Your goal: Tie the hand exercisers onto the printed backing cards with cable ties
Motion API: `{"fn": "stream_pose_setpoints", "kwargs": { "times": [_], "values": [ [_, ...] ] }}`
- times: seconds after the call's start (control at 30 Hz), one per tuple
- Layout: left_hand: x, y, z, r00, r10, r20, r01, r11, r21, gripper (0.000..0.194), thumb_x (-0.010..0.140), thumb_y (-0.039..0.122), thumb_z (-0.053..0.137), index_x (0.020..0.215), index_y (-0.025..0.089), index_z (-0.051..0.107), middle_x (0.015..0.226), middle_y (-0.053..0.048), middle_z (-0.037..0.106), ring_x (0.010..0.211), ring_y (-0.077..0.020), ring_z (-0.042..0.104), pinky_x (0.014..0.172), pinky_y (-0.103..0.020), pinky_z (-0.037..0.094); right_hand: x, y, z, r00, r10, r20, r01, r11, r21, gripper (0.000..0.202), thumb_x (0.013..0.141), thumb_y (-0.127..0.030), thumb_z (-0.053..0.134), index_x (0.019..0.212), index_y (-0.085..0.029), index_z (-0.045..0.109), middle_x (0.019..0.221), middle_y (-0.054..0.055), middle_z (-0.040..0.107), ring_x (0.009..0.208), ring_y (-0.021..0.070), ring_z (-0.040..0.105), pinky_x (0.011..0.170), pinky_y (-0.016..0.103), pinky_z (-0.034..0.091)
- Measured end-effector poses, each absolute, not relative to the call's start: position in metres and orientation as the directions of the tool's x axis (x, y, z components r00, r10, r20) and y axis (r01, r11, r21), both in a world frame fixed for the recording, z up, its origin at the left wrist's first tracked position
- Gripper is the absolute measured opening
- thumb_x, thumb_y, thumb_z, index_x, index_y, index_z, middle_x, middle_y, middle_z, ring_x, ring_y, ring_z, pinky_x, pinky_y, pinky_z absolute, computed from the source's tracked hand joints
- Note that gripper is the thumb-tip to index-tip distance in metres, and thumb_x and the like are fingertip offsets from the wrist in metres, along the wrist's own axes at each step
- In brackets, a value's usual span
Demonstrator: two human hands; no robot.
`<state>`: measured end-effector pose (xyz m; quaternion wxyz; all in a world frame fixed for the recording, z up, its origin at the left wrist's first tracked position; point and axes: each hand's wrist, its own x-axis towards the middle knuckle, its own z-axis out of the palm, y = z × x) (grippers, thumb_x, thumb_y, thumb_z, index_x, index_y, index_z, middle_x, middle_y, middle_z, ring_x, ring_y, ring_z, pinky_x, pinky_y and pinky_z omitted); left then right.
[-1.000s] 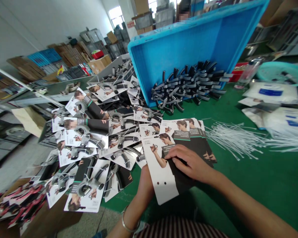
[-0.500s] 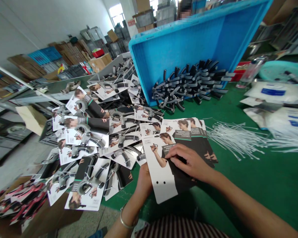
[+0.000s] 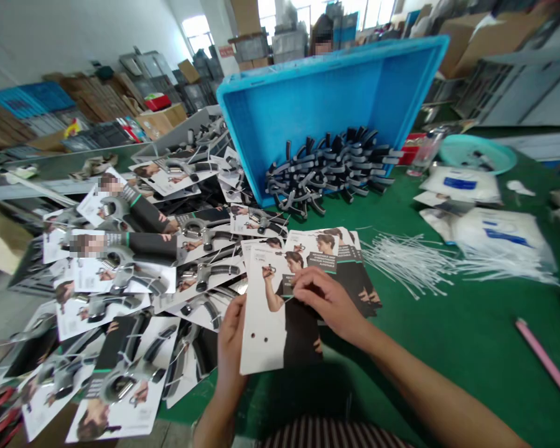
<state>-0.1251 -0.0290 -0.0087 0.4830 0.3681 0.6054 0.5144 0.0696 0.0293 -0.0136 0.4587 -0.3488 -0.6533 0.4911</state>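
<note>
A printed white and black card [image 3: 264, 348] with two small holes near its lower end is held up in my left hand [image 3: 231, 336], whose fingers go behind its left edge. My right hand [image 3: 326, 302] lies over the card's dark right side, fingers bent together, with a thin white tie seeming to stick out at the fingertips. Behind the card is a fanned stack of similar cards [image 3: 350, 274]. White cable ties [image 3: 406, 258] lie in a loose pile to the right of the stack.
A tilted blue crate [image 3: 308, 106] holds many grey and black hand grips [image 3: 326, 168]. Carded grips [image 3: 126, 274] are heaped at the left. Bags [image 3: 499, 236], a turquoise basin [image 3: 480, 152] and a pink stick [image 3: 546, 361] are on the right. A person's head shows behind the crate.
The view has swung right, so the scene sits further left. The held card has turned more upright, and more of my left hand's fingers show at its edge.
</note>
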Motion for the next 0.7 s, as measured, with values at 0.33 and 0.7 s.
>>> {"fn": "stream_pose_setpoints", "kwargs": {
  "times": [0.33, 0.7],
  "values": [
    [-0.122, -0.013, 0.006, 0.172, 0.898, -0.404, -0.056, 0.419, 0.906, 0.056, 0.081, 0.038, 0.07, 0.131, 0.02, 0.053, 0.098, -0.005, 0.075, 0.059, -0.0172, 0.068, 0.055, -0.028, 0.056, 0.144, 0.025, -0.032, -0.028, 0.989, 0.143, 0.274, 0.145, -0.951, 0.023, 0.097, -0.04, 0.049, 0.105, -0.021, 0.059, 0.104, 0.006, 0.063, 0.077, 0.0159, 0.063, 0.072, 0.031, 0.053],
    [-0.119, 0.042, 0.002, 0.156, 0.93, -0.332, -0.15, 0.355, 0.923, 0.044, 0.075, 0.028, 0.077, 0.113, 0.01, 0.063, 0.085, -0.006, 0.073, 0.057, -0.0122, 0.064, 0.053, -0.023, 0.056, 0.234, 0.09, -0.085, 0.041, 0.999, -0.032, 0.896, -0.051, -0.441, 0.009, 0.089, -0.022, 0.059, 0.091, -0.016, 0.065, 0.103, 0.015, 0.066, 0.09, 0.0249, 0.063, 0.07, 0.029, 0.043]
  ]
}}
